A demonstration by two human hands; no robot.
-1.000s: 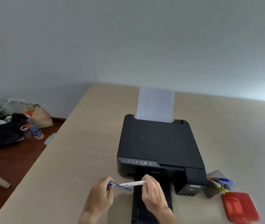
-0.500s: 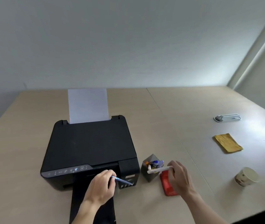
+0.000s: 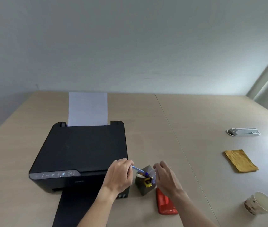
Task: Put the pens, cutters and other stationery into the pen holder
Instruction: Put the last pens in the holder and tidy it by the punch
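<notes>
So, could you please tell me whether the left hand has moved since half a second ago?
Yes. The left hand has carried its blue pen rightward, away from the printer, to the pen holder.

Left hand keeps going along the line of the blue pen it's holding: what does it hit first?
Probably the pen holder: the blue pen in the left hand already points at its open top, tip near the items inside. Depth is unclear from this single view.

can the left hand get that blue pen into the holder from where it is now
Probably yes. The left hand holds the blue pen with its tip already over the pen holder; the right hand crowds the far side only.
</notes>
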